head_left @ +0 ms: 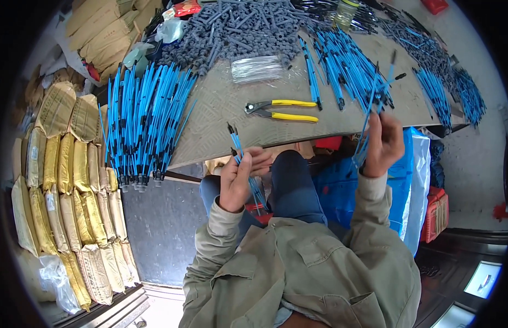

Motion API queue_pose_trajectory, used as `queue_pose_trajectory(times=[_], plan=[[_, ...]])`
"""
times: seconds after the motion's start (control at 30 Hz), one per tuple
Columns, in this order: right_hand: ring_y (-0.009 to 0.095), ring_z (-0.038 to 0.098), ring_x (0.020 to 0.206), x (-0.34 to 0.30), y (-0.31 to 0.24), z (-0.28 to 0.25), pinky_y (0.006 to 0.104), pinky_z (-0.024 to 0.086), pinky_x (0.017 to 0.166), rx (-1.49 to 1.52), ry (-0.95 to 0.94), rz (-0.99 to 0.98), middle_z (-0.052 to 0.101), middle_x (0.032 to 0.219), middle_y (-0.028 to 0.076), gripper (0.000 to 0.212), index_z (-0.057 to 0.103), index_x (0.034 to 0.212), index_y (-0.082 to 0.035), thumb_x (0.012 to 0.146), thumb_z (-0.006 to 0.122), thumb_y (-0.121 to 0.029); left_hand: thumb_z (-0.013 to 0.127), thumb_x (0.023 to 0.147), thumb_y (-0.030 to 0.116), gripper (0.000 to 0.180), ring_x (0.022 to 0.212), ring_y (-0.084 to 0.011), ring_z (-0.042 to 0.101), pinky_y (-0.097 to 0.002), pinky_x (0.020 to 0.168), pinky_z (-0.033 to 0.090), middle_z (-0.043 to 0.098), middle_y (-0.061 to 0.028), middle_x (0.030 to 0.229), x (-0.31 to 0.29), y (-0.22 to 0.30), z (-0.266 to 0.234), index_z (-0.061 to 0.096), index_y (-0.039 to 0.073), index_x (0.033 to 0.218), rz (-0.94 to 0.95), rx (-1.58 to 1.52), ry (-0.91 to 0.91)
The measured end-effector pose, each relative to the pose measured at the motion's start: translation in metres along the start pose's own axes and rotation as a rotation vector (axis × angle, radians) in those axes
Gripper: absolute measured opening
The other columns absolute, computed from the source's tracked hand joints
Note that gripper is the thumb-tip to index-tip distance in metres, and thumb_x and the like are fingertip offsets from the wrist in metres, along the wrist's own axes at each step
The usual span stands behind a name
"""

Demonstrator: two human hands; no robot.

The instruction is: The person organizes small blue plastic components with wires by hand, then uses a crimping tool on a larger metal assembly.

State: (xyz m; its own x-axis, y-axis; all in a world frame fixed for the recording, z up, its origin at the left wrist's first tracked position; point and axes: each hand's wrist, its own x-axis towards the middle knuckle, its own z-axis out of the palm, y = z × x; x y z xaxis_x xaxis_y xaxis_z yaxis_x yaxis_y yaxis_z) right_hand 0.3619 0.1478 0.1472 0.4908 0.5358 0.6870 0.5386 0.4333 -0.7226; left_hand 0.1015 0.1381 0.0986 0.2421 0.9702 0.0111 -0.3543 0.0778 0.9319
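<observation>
My left hand (236, 183) is closed around a few thin blue tubes (236, 142) with black ends, held just off the table's front edge. Farther right, my right hand (386, 139) pinches more blue tubes (367, 113) with black ends. They slant up over the table edge and are partly blurred. Beyond that hand lies a loose pile of similar blue tubes (341, 60). Pliers with yellow handles (292, 103) rest on the table (204, 120) between my hands, touched by neither. A bundle of thin silvery strips (257, 69) lies behind them.
A big heap of grey plastic fittings (237, 27) covers the table's back. At left, a thick bundle of blue tubes (147, 120) overhangs the edge. Smaller blue bundles (433, 93) lie far right. Stacked yellowish packages (73, 169) stand left; a blue sack (341, 186) sits below the table.
</observation>
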Motion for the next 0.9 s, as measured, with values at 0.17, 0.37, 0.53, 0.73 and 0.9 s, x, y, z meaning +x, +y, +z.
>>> queue_pose_trajectory(times=[0.17,0.37,0.53,0.73,0.9], plan=[[0.009,0.055,0.057,-0.06,-0.019,0.007,0.0203,0.042,0.049,0.369,-0.284,0.153,0.06,0.075,0.007,0.012,0.057,0.092,0.002,0.081,0.059,0.004,0.036,0.097,0.024,0.038,0.093,-0.0194,0.06,-0.0295,0.078,0.049,0.06,-0.0163,0.105,0.015,0.008,0.035,0.044,-0.004,0.121,0.039,-0.03,0.044],[0.01,0.057,0.058,-0.09,-0.029,0.052,0.0227,0.043,0.051,0.318,-0.606,0.052,0.062,0.079,0.007,0.012,0.06,0.092,0.0,0.08,0.062,-0.001,0.042,0.096,0.026,0.034,0.071,-0.0095,0.057,-0.0232,0.062,0.046,0.06,-0.0073,0.081,0.008,0.004,0.034,0.05,-0.003,0.112,0.142,0.088,0.196],[0.017,0.06,0.066,-0.019,0.037,0.099,0.0301,0.046,0.058,0.104,-0.563,-0.204,0.062,0.075,0.01,0.013,0.061,0.089,-0.003,0.084,0.06,-0.014,0.047,0.094,0.025,0.026,0.051,-0.0076,0.047,-0.0222,0.046,0.039,0.054,-0.0032,0.064,0.003,0.009,0.014,0.053,0.001,0.1,0.258,-0.008,0.282],[0.034,0.062,0.072,0.071,0.13,0.154,0.0414,0.05,0.062,-0.896,-0.64,-0.188,0.064,0.082,0.015,0.025,0.063,0.079,-0.004,0.077,0.06,-0.029,0.047,0.094,0.023,0.022,0.052,-0.0146,0.056,-0.0235,0.042,0.04,0.06,-0.0106,0.07,-0.014,0.024,0.015,0.052,0.002,0.097,0.166,-0.204,0.204],[0.036,0.062,0.07,0.077,0.138,0.146,0.0441,0.05,0.06,-1.039,-0.63,-0.106,0.064,0.081,0.016,0.026,0.064,0.076,-0.007,0.074,0.06,-0.032,0.046,0.094,0.024,0.024,0.066,-0.0217,0.064,-0.0275,0.051,0.049,0.064,-0.0177,0.082,-0.026,0.026,0.02,0.051,0.001,0.098,-0.019,-0.291,0.272]])
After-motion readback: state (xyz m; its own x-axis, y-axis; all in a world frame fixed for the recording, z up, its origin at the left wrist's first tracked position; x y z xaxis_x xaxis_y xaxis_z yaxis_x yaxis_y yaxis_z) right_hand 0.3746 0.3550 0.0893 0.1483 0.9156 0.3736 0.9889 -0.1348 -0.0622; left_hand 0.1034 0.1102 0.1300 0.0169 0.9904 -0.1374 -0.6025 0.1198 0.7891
